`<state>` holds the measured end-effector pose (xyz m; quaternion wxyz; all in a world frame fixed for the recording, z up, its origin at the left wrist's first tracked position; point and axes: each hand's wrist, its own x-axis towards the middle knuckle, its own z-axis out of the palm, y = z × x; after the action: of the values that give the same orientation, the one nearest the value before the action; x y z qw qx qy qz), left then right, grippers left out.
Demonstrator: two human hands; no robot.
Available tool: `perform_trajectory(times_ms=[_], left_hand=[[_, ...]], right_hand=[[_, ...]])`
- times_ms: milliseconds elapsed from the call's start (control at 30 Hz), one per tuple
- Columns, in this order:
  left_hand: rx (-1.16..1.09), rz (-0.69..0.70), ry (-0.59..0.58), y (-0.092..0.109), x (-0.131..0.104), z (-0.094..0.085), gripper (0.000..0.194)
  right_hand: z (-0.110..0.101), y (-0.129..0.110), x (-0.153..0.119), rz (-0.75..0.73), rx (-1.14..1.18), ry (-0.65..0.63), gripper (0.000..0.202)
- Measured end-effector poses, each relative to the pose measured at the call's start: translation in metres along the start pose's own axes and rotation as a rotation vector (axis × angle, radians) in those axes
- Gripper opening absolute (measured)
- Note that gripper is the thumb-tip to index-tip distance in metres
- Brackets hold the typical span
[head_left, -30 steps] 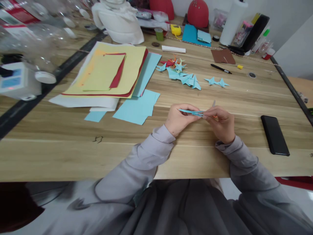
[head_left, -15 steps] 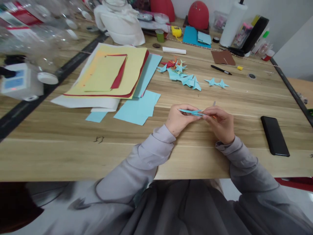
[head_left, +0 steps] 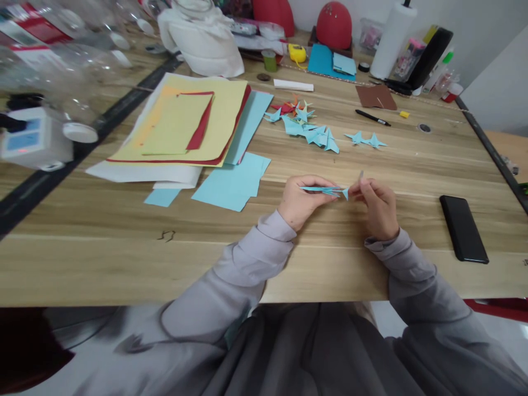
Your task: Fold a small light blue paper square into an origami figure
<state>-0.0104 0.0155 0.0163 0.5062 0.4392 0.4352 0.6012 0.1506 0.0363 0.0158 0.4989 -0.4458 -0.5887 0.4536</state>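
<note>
My left hand (head_left: 303,201) is closed on a narrow, folded piece of light blue paper (head_left: 322,190), pinched between thumb and fingers. The paper lies roughly level, with several thin layers showing and a small flared tip at its right end. Just right of that tip is my right hand (head_left: 377,206), its fingers closed around a small tool with a grey blade-like tip (head_left: 361,175); the rest of the tool is hidden. Beyond the hands lie a pair of folded blue paper figures (head_left: 366,140) and a cluster of blue, red and green paper figures (head_left: 311,132).
Left of my hands are blue sheets (head_left: 231,184) and a stack of yellow paper (head_left: 165,124). A black phone (head_left: 464,228) lies at the right, and a black pen (head_left: 373,117) farther back. Plastic bottles (head_left: 78,104) crowd the left; a paper roll (head_left: 391,41) stands behind.
My right hand has drawn slightly right, off the end of the blue paper, and the flared tip now shows. The grey tool tip is more exposed. My left hand stays in place.
</note>
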Motion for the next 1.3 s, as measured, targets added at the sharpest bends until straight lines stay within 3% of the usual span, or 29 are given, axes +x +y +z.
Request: perform_trajectory(times_ms=[133, 367, 600, 733, 933, 1300], left_hand=[[0.035, 0.035, -0.043, 0.0006, -0.0005, -0.0002, 0.015], [0.073, -0.035, -0.068, 0.0004, -0.0021, 0.0013, 0.015], [0.022, -0.022, 0.065, -0.0027, 0.0006, -0.0002, 0.019], [-0.030, -0.041, 0.112, -0.0039, 0.0024, 0.0000, 0.021], [-0.205, -0.111, 0.174, -0.0013, 0.0046, 0.0009, 0.031], [-0.127, -0.092, 0.143, -0.0068, 0.0036, 0.0014, 0.028]], right_hand=[[0.0016, -0.0002, 0.0002, 0.168, 0.125, -0.130, 0.039], [0.0005, -0.0046, 0.0019, 0.123, 0.168, -0.014, 0.033], [0.0023, -0.0042, -0.0009, 0.229, 0.191, -0.167, 0.035], [0.0033, -0.0045, -0.0027, 0.183, 0.135, -0.267, 0.031], [0.0007, -0.0033, -0.0024, 0.190, 0.124, -0.212, 0.028], [0.0033, -0.0036, -0.0024, 0.170, 0.135, -0.183, 0.033]])
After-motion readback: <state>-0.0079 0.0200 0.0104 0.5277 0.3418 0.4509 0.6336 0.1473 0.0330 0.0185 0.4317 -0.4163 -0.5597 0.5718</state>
